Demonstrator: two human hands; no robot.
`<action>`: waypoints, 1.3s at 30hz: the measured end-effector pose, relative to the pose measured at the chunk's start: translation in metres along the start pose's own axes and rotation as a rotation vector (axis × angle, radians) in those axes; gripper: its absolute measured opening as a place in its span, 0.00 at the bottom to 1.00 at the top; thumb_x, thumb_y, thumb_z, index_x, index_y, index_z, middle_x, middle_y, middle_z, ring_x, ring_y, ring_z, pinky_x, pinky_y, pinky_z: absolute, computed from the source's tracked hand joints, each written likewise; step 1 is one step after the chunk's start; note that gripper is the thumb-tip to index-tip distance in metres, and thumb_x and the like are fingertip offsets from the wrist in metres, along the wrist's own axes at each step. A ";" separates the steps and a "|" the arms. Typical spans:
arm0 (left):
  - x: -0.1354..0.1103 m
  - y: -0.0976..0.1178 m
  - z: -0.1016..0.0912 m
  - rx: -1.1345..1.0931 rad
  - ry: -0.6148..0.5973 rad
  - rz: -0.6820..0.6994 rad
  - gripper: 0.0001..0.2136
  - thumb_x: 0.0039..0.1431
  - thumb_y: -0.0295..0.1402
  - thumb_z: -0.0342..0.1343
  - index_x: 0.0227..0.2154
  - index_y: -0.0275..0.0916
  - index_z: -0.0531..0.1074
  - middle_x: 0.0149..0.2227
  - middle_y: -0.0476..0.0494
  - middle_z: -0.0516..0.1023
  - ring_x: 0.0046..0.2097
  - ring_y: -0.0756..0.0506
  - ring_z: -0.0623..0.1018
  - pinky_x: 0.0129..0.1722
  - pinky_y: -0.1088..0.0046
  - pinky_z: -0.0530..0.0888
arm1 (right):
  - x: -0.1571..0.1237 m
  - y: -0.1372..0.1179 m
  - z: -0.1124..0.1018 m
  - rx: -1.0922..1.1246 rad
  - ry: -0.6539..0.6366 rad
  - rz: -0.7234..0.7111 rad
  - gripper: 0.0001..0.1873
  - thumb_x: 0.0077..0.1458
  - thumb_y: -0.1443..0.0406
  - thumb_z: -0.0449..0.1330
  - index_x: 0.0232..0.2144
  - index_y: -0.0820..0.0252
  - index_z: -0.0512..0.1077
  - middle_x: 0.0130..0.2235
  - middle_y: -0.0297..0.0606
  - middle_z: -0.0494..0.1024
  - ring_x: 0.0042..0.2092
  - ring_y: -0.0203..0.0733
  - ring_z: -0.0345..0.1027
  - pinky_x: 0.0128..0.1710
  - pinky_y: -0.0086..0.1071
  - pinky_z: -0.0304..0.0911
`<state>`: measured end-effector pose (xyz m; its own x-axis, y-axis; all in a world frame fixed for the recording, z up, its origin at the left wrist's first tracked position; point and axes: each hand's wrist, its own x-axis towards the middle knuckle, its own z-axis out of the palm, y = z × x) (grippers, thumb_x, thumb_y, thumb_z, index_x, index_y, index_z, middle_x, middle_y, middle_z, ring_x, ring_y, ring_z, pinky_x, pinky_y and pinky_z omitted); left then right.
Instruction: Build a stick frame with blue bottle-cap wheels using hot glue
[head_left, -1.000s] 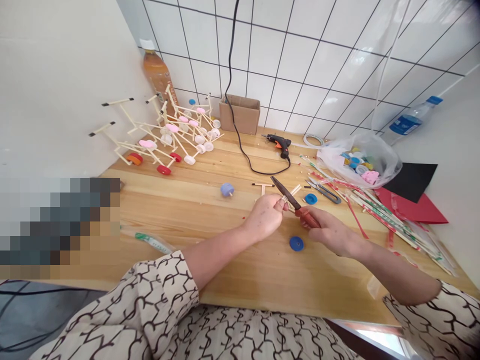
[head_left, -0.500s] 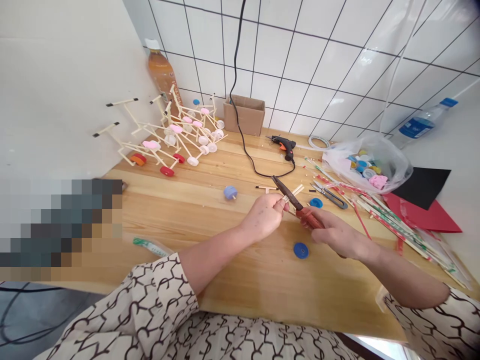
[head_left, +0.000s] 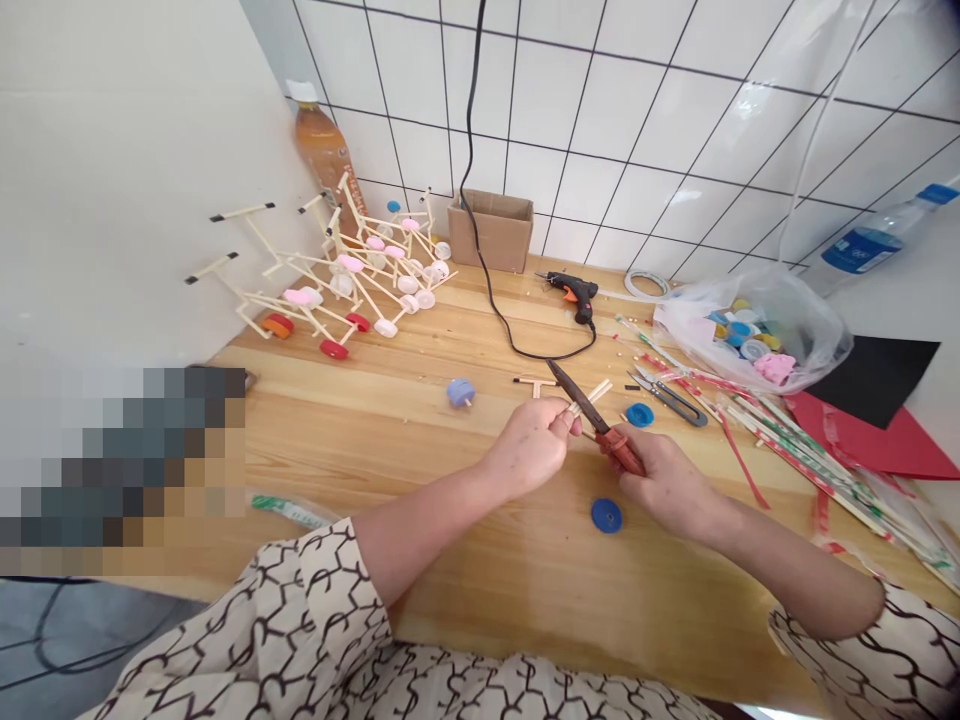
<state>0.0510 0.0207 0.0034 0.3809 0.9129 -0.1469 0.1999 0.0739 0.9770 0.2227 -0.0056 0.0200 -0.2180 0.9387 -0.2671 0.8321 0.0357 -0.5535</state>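
Note:
My left hand (head_left: 529, 447) is closed around thin pale wooden sticks (head_left: 600, 391), whose ends jut out to the right past the fingers. In my right hand (head_left: 667, 485) is a red-handled tool (head_left: 576, 390) with long, dark, rusty-looking jaws. Those jaws lie across the sticks close to my left fingertips; whether they grip the wood I cannot tell. Just behind the hands lies a small stick piece with a black-tipped crossbar (head_left: 535, 383). A blue bottle cap (head_left: 639, 415) rests beyond my right hand, and a darker blue disc (head_left: 607, 515) sits nearer me.
Several stick frames with cap wheels (head_left: 352, 265) stand at the back left by a tea bottle (head_left: 324, 140). A cardboard box (head_left: 491, 232), glue gun (head_left: 571, 294) and bag of caps (head_left: 757, 330) line the back. Small snips (head_left: 667, 397) and wrapped sticks (head_left: 825, 465) lie right.
The view has shifted slightly, so things on the right appear farther right and lower. Both hands keep their hold, with the tool still across the sticks.

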 end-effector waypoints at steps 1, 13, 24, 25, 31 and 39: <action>0.000 0.000 0.001 -0.006 0.008 -0.007 0.11 0.60 0.29 0.42 0.23 0.37 0.63 0.16 0.55 0.56 0.20 0.53 0.56 0.22 0.77 0.54 | 0.001 0.002 0.001 -0.011 0.005 0.000 0.12 0.34 0.72 0.48 0.26 0.57 0.61 0.24 0.31 0.66 0.28 0.40 0.60 0.28 0.31 0.54; 0.004 -0.008 0.004 -0.014 0.059 -0.071 0.11 0.58 0.30 0.43 0.23 0.37 0.65 0.18 0.54 0.58 0.22 0.52 0.60 0.27 0.76 0.62 | 0.002 0.001 0.003 -0.015 0.011 0.021 0.09 0.34 0.72 0.49 0.22 0.56 0.56 0.21 0.29 0.61 0.25 0.38 0.55 0.26 0.31 0.49; 0.004 -0.009 -0.003 -0.061 0.018 -0.033 0.10 0.59 0.31 0.43 0.25 0.36 0.66 0.21 0.52 0.62 0.24 0.52 0.62 0.27 0.77 0.63 | -0.004 -0.005 -0.015 0.412 -0.201 0.056 0.20 0.34 0.66 0.51 0.36 0.58 0.64 0.35 0.35 0.69 0.42 0.46 0.63 0.42 0.38 0.60; 0.003 -0.008 -0.003 -0.064 0.016 -0.027 0.10 0.59 0.31 0.43 0.25 0.36 0.66 0.21 0.52 0.62 0.23 0.52 0.62 0.26 0.77 0.62 | -0.005 -0.004 -0.016 0.432 -0.216 0.065 0.21 0.34 0.66 0.51 0.37 0.58 0.64 0.35 0.35 0.69 0.43 0.46 0.63 0.42 0.38 0.60; -0.002 0.001 -0.006 -0.081 -0.023 -0.036 0.11 0.60 0.32 0.43 0.25 0.36 0.65 0.17 0.55 0.57 0.20 0.53 0.56 0.21 0.78 0.54 | -0.008 0.001 -0.021 0.441 -0.272 0.047 0.21 0.37 0.67 0.52 0.39 0.56 0.65 0.37 0.36 0.70 0.42 0.46 0.65 0.42 0.36 0.62; -0.004 0.003 -0.006 -0.065 -0.015 -0.052 0.12 0.61 0.32 0.43 0.24 0.36 0.65 0.17 0.55 0.58 0.19 0.54 0.55 0.22 0.77 0.55 | -0.010 -0.004 -0.019 0.367 -0.205 0.014 0.17 0.39 0.66 0.52 0.37 0.56 0.64 0.35 0.34 0.69 0.42 0.45 0.64 0.41 0.35 0.61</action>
<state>0.0446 0.0195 0.0080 0.3853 0.9010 -0.1995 0.1610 0.1472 0.9759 0.2316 -0.0090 0.0399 -0.3355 0.8493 -0.4076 0.6066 -0.1363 -0.7832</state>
